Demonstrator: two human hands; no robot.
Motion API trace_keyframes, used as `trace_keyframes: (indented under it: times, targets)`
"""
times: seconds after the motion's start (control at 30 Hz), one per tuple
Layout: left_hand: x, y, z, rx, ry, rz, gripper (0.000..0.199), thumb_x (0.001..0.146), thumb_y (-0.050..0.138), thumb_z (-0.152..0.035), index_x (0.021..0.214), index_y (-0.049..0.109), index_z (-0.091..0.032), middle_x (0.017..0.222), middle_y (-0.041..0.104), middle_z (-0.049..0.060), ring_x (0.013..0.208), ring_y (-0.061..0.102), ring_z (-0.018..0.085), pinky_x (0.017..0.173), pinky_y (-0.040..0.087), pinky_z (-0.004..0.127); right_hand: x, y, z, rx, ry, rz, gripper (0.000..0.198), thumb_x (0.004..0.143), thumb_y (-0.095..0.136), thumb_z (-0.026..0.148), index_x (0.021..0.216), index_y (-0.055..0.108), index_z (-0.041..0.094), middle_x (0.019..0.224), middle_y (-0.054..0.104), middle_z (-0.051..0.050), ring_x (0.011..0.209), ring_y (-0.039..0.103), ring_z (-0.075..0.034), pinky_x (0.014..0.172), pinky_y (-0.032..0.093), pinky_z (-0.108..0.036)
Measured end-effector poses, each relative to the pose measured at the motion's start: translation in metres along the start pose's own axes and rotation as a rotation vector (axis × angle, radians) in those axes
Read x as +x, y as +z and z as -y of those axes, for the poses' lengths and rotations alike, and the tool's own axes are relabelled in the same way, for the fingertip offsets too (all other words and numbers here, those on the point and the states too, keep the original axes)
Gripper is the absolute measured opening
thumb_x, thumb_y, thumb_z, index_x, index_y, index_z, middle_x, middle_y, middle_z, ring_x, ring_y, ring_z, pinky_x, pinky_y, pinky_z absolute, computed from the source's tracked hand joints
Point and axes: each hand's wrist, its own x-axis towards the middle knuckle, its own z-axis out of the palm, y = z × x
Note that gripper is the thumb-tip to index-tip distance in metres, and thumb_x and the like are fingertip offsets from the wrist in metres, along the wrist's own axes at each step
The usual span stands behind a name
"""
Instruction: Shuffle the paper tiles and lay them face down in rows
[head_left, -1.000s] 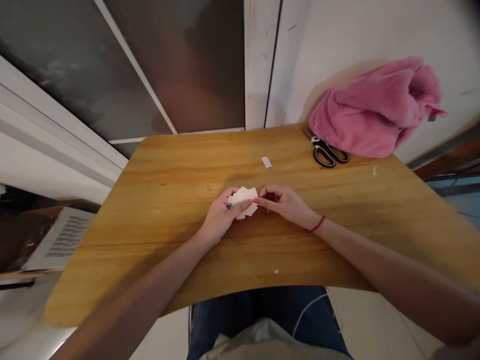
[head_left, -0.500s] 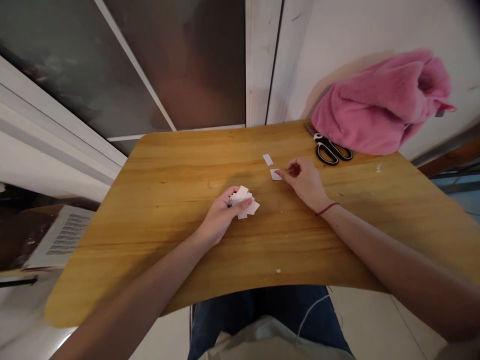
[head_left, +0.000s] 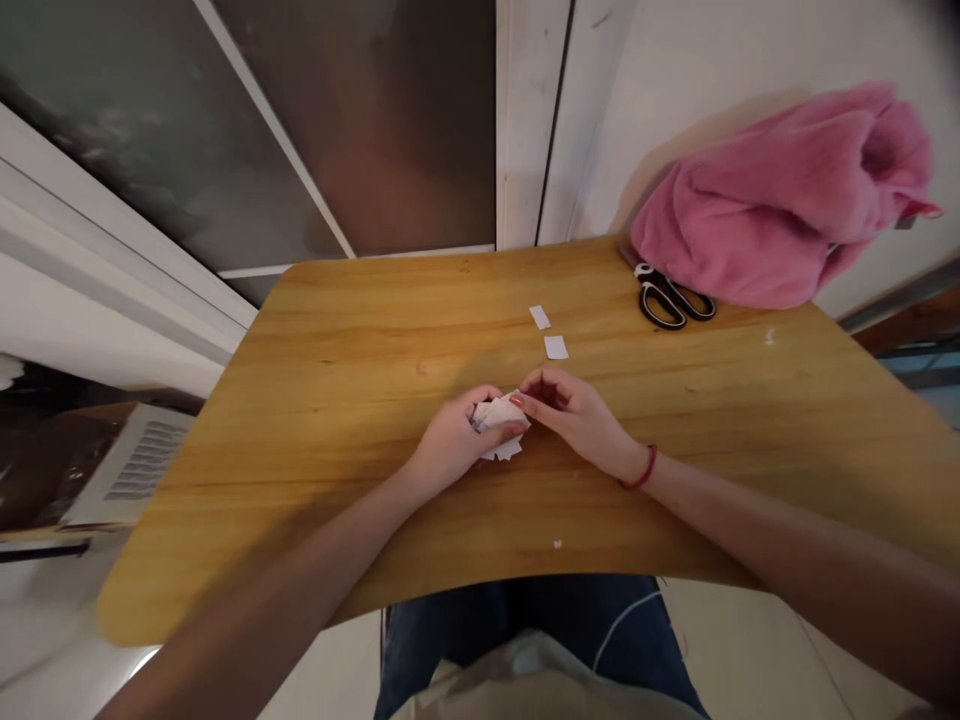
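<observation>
My left hand (head_left: 457, 435) is closed around a loose bunch of small white paper pieces (head_left: 501, 415), with the thumb lying across the top. From the right, my right hand (head_left: 574, 415) meets the bunch; its thumb and forefinger pinch the corner of a paper piece at the upper edge. Beyond the hands, a squarish white paper piece (head_left: 556, 347) lies flat on the wooden table (head_left: 360, 350). A narrower paper slip (head_left: 539, 317) rests just behind it, apart from it.
Black-handled scissors (head_left: 667, 298) lie at the back right, their blades partly under a pink plush bundle (head_left: 780, 210) that leans on the wall. A tiny white scrap (head_left: 557, 544) is near the front edge. An open cardboard box (head_left: 124, 465) stands left of the table.
My right hand has let go of the squarish paper on the table and come back to the bunch, now pinching at its edge. My left hand has moved slightly right and nearer me.
</observation>
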Motion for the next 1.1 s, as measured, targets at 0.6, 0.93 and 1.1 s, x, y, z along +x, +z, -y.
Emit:
trace_keyframes:
  times: [0.6, 0.93, 1.1]
  targets:
    - [0.005, -0.009, 0.001, -0.25, 0.093, -0.12, 0.03, 0.075, 0.071, -0.041, 0.085, 0.053, -0.02, 0.068, 0.06, -0.002, 0.052, 0.054, 0.009, 0.037, 0.039, 0.016, 0.044, -0.054, -0.018, -0.792, -0.329, -0.012, 0.015, 0.091, 0.052, 0.027, 0.09, 0.065, 0.019, 0.096, 0.064, -0.007, 0.088, 0.058, -0.02, 0.081, 0.046, -0.036]
    - [0.005, -0.009, 0.004, -0.207, 0.063, 0.047, 0.03, 0.077, 0.069, -0.042, 0.087, 0.051, -0.02, 0.065, 0.059, -0.003, 0.049, 0.05, 0.007, 0.039, 0.039, 0.016, 0.073, -0.035, -0.013, -1.223, -0.334, -0.034, 0.016, 0.089, 0.056, 0.025, 0.097, 0.068, 0.018, 0.106, 0.061, -0.01, 0.11, 0.048, -0.029, 0.087, 0.04, -0.043]
    - [0.007, -0.01, 0.004, -0.217, 0.072, 0.016, 0.031, 0.076, 0.07, -0.042, 0.087, 0.05, -0.02, 0.064, 0.058, -0.004, 0.048, 0.049, 0.008, 0.038, 0.037, 0.017, 0.057, -0.031, -0.002, -0.933, -0.421, -0.21, 0.023, 0.091, 0.05, 0.024, 0.107, 0.061, 0.012, 0.102, 0.061, -0.011, 0.101, 0.052, -0.024, 0.089, 0.042, -0.039]
